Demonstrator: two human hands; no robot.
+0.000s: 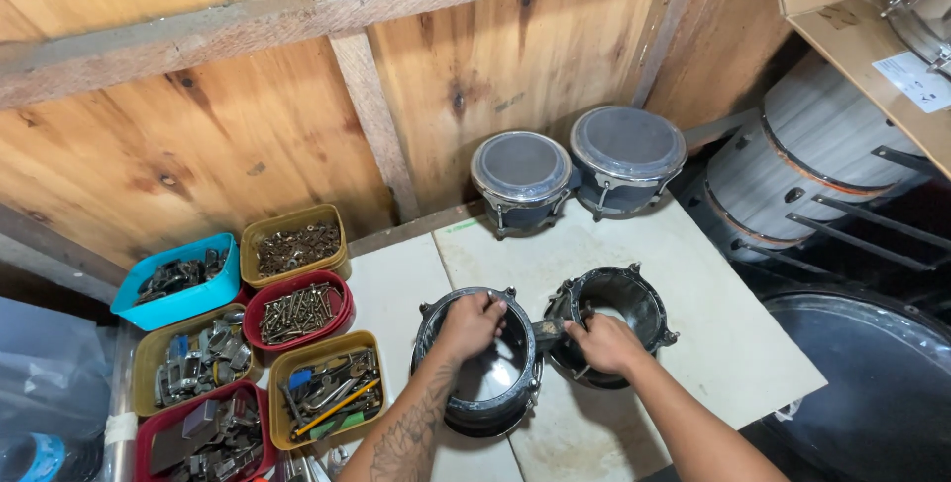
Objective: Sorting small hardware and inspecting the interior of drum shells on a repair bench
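Nearest the camera, the tattooed left forearm ran up from the bottom edge to the left hand (473, 324), whose fingers curled over the top rim of the larger black drum shell (479, 363), clenched on its edge. The right hand (604, 341) gripped the near rim of the smaller black drum shell (616, 321), fingers wrapped over the metal. The two open, headless shells stood joined side by side by a short block between them, resting on a pale, scuffed board (693, 274) that served as the worktop.

Behind them, at the far edge of the board and against the wooden plank wall (198, 145), stood a finished pair of dark bongos with translucent heads (578, 170), well apart from the hands. To the left sat a cluster of small plastic tubs: a blue tub of metal fittings (178, 282), a mustard tub of dark screws (295, 242), a red tub of long bolts (299, 312), and a mustard tub holding hand tools (327, 391). On the right, large pale drums (792, 165) lay on their sides under a shelf.
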